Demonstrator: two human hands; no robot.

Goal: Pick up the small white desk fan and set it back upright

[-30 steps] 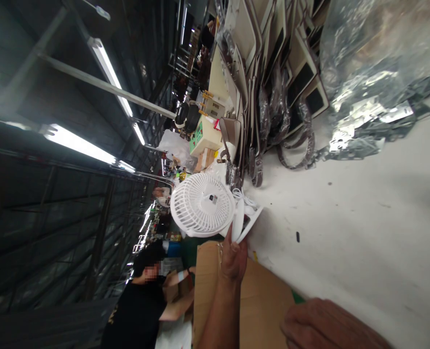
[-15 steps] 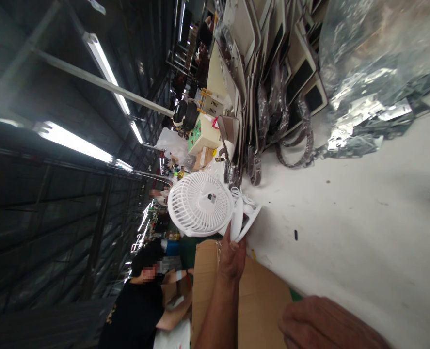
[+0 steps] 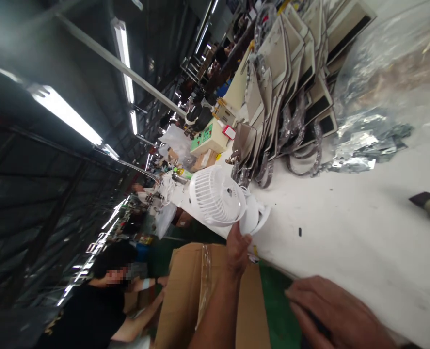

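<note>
While the view is tipped on its side, the left hand (image 3: 237, 249) pinches the base of a small white plastic clip fan (image 3: 220, 196) at the edge of the white surface (image 3: 345, 232), above a brown cardboard box (image 3: 196, 291). The right hand (image 3: 331, 315) rests near that edge; whether its grip is spread or pressed together cannot be told.

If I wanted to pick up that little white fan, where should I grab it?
Probably by its flat base, coming from the near table edge as the left hand does. The fan has a round slotted grille that offers no firm hold; the base is thin enough to pinch.
</note>
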